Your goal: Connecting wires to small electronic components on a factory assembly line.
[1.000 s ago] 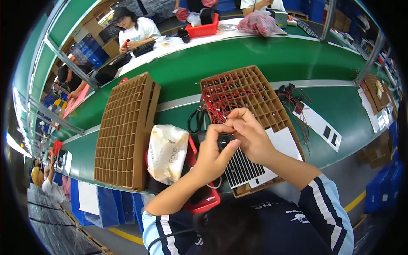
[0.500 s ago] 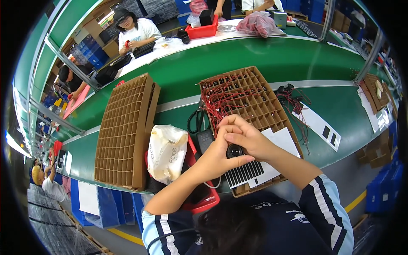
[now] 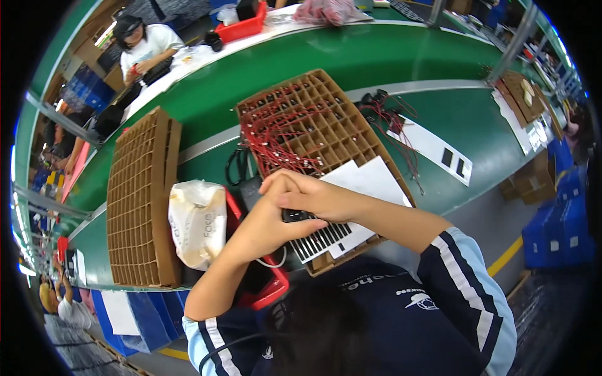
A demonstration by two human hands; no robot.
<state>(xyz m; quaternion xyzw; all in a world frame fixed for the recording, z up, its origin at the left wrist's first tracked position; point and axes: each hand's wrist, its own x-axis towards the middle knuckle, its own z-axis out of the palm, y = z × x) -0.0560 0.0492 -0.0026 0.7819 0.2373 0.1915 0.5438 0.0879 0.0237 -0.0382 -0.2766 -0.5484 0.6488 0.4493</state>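
My left hand [image 3: 262, 219] is closed around a small round black part with a glossy domed face [image 3: 295, 215], its thumb running along the near side. My right hand [image 3: 323, 199] is closed over the far side of the same part, its fingers overlapping the left ones and hiding most of it. Beneath the hands lie a card with black stripes [image 3: 323, 242] and white sheets [image 3: 376, 188], on the near end of a divided cardboard tray [image 3: 357, 135]. Red wires [image 3: 276, 141] with small white plugs and black pieces fill the tray's far left cells.
To the left stand stacked cardboard divider trays [image 3: 135, 207]. A white plastic bag [image 3: 199, 225] sits in a red bin [image 3: 266, 294] beside my left forearm. Wired black parts [image 3: 379, 103] and a white card strip [image 3: 439, 150] lie rightward. Across the green bench [image 3: 433, 56], a person [image 3: 147, 50] works.
The view has shifted, so the bench items appear further left and higher. Both hands stay over the striped card; the black part is tilted and more covered by my fingers.
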